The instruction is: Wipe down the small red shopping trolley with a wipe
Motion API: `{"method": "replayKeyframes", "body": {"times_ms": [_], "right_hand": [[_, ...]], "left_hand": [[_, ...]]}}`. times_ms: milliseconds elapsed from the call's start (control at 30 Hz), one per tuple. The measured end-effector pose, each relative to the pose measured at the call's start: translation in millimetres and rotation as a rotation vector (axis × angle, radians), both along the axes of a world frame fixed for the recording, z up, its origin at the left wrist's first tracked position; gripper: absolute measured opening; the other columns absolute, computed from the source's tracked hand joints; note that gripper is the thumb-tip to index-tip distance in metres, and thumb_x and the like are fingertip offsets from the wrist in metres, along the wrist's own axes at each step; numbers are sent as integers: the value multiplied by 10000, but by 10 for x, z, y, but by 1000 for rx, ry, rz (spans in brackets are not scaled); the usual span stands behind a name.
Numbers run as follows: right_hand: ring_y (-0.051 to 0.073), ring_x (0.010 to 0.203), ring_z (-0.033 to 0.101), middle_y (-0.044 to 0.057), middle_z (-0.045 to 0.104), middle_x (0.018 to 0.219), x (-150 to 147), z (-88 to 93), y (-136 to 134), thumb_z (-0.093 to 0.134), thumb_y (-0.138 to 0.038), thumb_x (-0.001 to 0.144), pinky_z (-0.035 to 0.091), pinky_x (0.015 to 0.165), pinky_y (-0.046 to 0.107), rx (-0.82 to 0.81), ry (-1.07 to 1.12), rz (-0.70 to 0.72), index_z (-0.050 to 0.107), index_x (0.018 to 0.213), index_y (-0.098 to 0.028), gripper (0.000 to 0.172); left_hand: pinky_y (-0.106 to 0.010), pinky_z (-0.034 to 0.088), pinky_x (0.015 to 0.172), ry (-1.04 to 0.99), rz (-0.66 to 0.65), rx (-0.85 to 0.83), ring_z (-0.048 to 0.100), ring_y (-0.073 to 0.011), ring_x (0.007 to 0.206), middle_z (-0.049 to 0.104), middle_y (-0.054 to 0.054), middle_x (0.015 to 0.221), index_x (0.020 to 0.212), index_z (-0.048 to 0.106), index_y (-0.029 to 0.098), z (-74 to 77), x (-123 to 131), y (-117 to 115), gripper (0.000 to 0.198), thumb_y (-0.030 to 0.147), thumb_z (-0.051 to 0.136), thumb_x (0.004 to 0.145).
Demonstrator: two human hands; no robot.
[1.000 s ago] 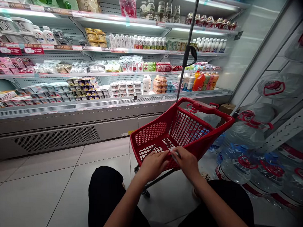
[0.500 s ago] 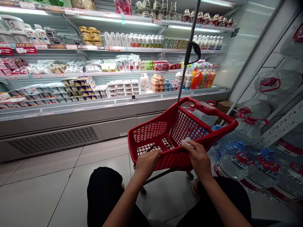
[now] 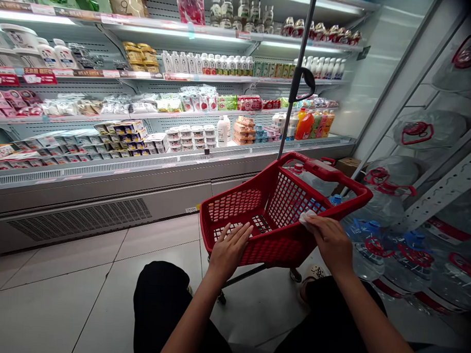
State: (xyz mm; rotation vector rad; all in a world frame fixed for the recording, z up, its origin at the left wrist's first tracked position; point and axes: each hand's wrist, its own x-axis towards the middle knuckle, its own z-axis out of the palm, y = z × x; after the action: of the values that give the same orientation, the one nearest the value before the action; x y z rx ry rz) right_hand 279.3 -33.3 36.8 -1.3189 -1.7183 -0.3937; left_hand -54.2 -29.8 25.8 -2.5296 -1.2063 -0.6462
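Red plastic shopping cart before a refrigerated display cabinet. The cart's basket (image 3: 283, 246) stands directly in front of the seated or crouching person, its near side facing the knees. Compared with the frame half a second earlier, the right hand (image 3: 329, 242) has travelled along the near rim toward the handle end, and the left hand (image 3: 227, 254), formerly curled over the rim, now has its fingers extended; the basket sits almost where it was. A pale dotted shoe (image 3: 315, 272), hidden in that frame, is visible below the right wrist.

The left hand is open and flat, laid over the near rim with the fingertips pointing into the basket. The right hand is closed, thumb and fingers pinching a crumpled white wipe (image 3: 306, 217) against the rim; whether the wipe is paper or cloth cannot be told.

The basket is moulded, smooth and rounded along its rim, with square-perforated walls. A slender dark pole (image 3: 296, 88) rises behind it, bearing a black curved grip (image 3: 309, 84). To the right are large transparent water bottles (image 3: 417, 268) with ribbed blue caps and looped red handles. The cabinet (image 3: 172, 205) has a grey metal base with a slotted vent; its shelves carry cylindrical tubs (image 3: 192, 139) and slim white bottles (image 3: 181, 63). The floor (image 3: 61, 299) is of pale, glossy square tiles with dark joints
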Motion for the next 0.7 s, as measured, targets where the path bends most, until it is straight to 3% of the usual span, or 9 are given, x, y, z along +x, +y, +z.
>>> {"method": "replayKeyframes", "body": {"times_ms": [67,167,300,400,600,700], "right_hand": [[272,1082,673,53,772,1154,-54,10,15,536,-381,1052,533,1008,459,-3,8,-26,739,1178,-275,262],[263,1045,670,59,770,1093,-448,-43,-3,522,-379,1053,540,993,442,-88,-29,64,743,1152,-297,256],[238,1102,670,55,767,1122,-877,-131,-60,479,-313,1064,521,1024,405,-171,-81,188,747,1169,-318,288],[237,1122,679,29,778,1157,-695,-93,-72,515,-304,1055,478,1049,426,-161,-137,124,755,1159,-322,262],[269,1232,667,18,784,1192,129,176,-46,553,-332,1044,396,1174,516,7,-117,-101,749,1188,-315,244],[230,1201,695,9,772,1236,110,183,-32,523,-281,1055,389,1220,502,56,-119,-47,732,1221,-297,268]], "left_hand": [[-520,183,1328,-27,26,9,401,-219,1533,412,-37,1661,1681,191,270,15,135,-19,625,282,414,1098],[-536,138,1332,-57,65,16,215,-269,1607,250,-107,1724,1693,91,162,-24,492,-74,784,407,483,1060],[-511,193,1319,-73,96,45,139,-305,1619,136,-184,1738,1673,-43,49,-148,849,-111,914,330,510,1002],[-449,215,1317,-9,73,52,136,-267,1622,128,-136,1749,1682,-41,85,-188,806,-76,868,256,473,1004],[-454,228,1315,6,42,14,118,-266,1624,121,-102,1757,1692,-10,135,-134,578,-10,857,278,489,1009],[-498,252,1303,-54,83,12,134,-291,1621,133,-99,1755,1695,-22,167,-112,680,-18,861,268,487,1008]]}}
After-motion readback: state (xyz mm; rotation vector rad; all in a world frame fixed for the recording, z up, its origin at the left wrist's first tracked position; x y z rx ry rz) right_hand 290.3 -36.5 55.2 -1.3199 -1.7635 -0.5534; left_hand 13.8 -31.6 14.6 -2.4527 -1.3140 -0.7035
